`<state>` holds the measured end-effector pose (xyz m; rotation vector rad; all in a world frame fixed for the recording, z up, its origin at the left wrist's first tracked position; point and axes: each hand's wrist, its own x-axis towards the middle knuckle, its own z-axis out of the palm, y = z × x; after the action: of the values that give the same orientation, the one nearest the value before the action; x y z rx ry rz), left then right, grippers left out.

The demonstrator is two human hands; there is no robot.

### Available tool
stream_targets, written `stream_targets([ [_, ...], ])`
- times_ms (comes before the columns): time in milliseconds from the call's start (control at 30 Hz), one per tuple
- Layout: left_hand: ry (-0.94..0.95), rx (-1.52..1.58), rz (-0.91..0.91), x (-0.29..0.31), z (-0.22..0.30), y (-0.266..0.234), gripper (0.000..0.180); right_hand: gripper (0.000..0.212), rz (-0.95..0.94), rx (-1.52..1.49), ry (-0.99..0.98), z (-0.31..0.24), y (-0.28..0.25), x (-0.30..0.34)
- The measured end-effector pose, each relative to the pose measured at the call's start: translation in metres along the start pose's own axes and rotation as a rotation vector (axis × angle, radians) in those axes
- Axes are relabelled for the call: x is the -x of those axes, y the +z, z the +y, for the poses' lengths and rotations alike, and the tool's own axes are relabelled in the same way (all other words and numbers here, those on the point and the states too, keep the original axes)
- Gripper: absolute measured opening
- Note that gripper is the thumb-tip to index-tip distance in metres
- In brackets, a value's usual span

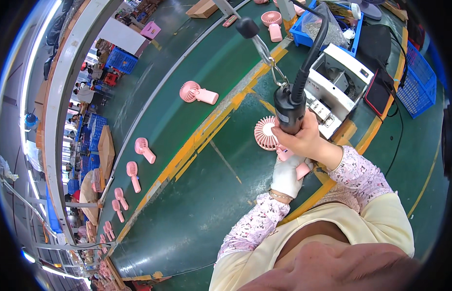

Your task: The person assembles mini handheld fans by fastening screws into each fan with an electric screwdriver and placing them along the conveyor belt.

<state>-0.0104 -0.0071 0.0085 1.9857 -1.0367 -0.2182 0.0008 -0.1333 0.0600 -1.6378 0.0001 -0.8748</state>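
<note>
In my gloved left hand [285, 178] is a pink handheld fan [266, 134], its round slatted head tilted away from me. The fingers wrap round its handle, which is partly hidden. My bare right hand [307, 139] grips a black electric screwdriver [287, 110] held upright above the fan. That tool hangs from a metal hook and chain [278, 73], with a black cable rising from its top. Its tip is hidden behind my right hand, so whether it touches the fan I cannot tell.
A white screw feeder [340, 80] stands right of the screwdriver. Behind it is a blue bin [300, 38] with a clear bag. A red-edged black device [380, 92] lies nearby, beside a blue crate [416, 86]. Several pink fans [199, 93] lie along the green conveyor belt [170, 114].
</note>
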Motion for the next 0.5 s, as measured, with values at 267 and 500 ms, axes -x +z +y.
stream_targets([
  [267, -0.122, 0.653, -0.324, -0.001, -0.006, -0.012, 0.012, 0.045, -0.232, -0.06, -0.044, -0.013, -0.017, -0.012],
  [500, -1.041, 1.985, -0.038, -0.016, 0.013, -0.004, 0.026, 0.044, 0.327, 0.413, -0.229, -0.031, -0.029, -0.039],
])
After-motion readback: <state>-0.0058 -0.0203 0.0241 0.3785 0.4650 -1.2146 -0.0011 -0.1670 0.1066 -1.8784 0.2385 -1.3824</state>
